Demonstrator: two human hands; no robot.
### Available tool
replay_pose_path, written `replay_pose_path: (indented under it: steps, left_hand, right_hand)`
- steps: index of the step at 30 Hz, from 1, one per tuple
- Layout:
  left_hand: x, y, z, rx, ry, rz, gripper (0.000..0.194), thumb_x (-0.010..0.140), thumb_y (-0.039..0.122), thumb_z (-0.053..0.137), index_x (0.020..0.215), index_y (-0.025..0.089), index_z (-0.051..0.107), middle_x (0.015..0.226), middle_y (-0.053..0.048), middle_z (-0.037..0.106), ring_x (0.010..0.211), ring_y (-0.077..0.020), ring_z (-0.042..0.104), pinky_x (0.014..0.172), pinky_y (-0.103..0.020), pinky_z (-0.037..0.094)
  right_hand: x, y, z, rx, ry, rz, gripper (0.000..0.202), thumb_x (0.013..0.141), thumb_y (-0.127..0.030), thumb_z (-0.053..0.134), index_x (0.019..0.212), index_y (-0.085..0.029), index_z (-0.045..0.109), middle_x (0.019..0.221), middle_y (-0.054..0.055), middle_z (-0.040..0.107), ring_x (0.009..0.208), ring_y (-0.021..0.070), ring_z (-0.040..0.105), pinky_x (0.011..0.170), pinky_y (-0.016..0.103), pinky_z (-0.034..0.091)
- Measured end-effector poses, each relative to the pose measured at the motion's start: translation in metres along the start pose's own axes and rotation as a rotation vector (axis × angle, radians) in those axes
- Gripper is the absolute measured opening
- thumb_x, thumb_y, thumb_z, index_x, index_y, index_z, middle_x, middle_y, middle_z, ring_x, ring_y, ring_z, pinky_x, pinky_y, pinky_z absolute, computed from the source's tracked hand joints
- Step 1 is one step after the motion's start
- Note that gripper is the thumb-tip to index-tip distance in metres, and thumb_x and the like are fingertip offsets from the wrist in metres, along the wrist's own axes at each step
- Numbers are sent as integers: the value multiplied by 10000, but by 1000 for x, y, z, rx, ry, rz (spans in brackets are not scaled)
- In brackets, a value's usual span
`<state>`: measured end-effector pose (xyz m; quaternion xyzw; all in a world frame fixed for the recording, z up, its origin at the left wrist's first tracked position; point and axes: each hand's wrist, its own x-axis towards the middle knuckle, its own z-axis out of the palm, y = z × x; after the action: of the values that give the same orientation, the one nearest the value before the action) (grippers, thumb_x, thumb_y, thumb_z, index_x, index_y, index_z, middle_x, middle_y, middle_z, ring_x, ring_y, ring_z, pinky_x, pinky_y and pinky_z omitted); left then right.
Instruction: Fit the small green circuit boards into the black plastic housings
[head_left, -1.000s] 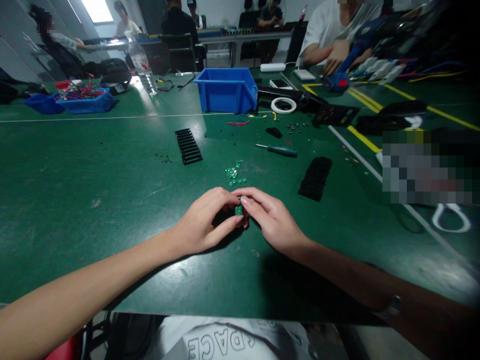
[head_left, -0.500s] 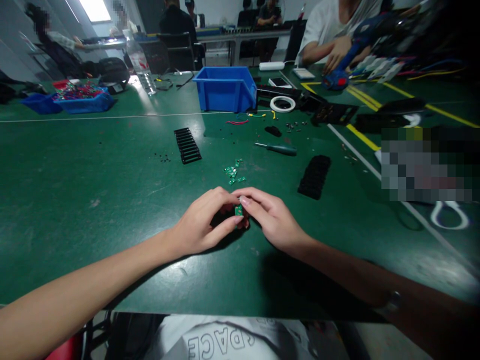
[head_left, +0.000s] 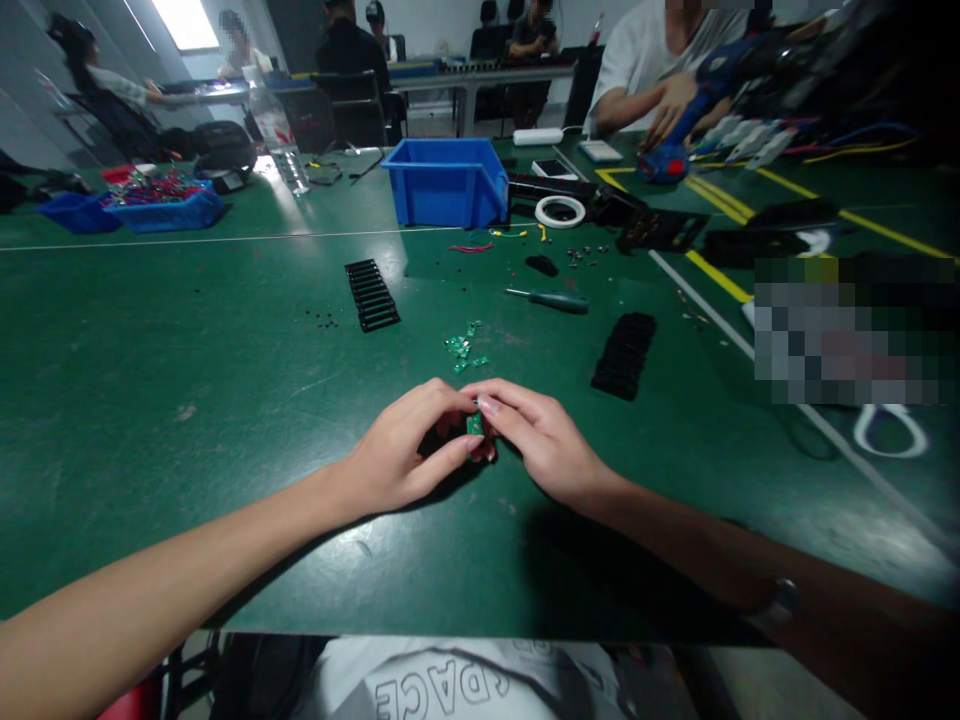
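A small green circuit board point(head_left: 474, 424) is pinched between my two hands, just above the table near its front. My left hand point(head_left: 416, 440) closes on its left side, thumb below and forefinger above. From the right, my right hand point(head_left: 544, 435) has thumb and fingers closed at the board's upper edge; part of its grip is hidden. Several more green circuit boards point(head_left: 461, 347) lie in a loose pile just beyond my fingers. A black slotted plastic strip point(head_left: 372, 295) rests further left, and a black ribbed part point(head_left: 624, 356) lies to the right.
A green-handled screwdriver point(head_left: 551, 300) lies beyond the boards. Further back are a blue bin point(head_left: 448, 185), a white ring point(head_left: 560, 211) and a water bottle point(head_left: 279, 140). Wires fill a blue tray point(head_left: 169, 212). Across the table, a person's hand point(head_left: 667, 110) is beside a blue power tool point(head_left: 675, 145).
Both hands keep their hold on the circuit board, with hardly any finger movement. The view has shifted slightly, so the background sits a little further left and lower.
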<state>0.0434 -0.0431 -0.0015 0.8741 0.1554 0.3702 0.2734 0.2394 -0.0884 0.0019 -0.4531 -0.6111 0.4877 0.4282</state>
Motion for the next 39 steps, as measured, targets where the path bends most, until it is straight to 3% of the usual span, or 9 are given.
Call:
replay_pose_path:
  steps: [11, 18, 27, 39]
  left_hand:
    - [-1, 0, 1, -8, 19, 9, 260, 917, 187, 656, 1161, 152, 571, 925, -55, 620, 815, -147, 565, 740, -286, 476]
    - [-1, 0, 1, -16, 25, -8, 241, 917, 201, 664, 1139, 162, 579, 928, -56, 625, 821, -151, 573, 740, -289, 480]
    - [-1, -2, 2, -18, 24, 0, 229, 918, 213, 663, 1124, 165, 574, 927, -61, 612, 805, -152, 568, 716, -286, 479]
    - [0, -4, 2, 3, -4, -5, 247, 900, 212, 679, 1117, 161, 574, 919, -55, 603, 794, -147, 554, 715, -277, 465]
  right_hand:
    - [-1, -1, -2, -3, -13, -21, 267, 1021, -342, 468, 1129, -167, 639, 869, 23, 643, 691, 136, 582, 633, 253, 489]
    - [-1, -2, 0, 93, -50, 41, 274, 990, -352, 526, 1182, -175, 612, 867, 17, 601, 703, 137, 583, 632, 259, 494]
    - [-1, -11, 0, 141, -74, 45, 294, 889, -212, 616, 1178, -164, 588, 794, -13, 584, 660, 112, 562, 619, 242, 474]
    - [2, -9, 0, 194, -81, 68, 319, 861, -180, 637, 1176, -179, 583, 919, 16, 658, 758, 131, 638, 649, 246, 492]
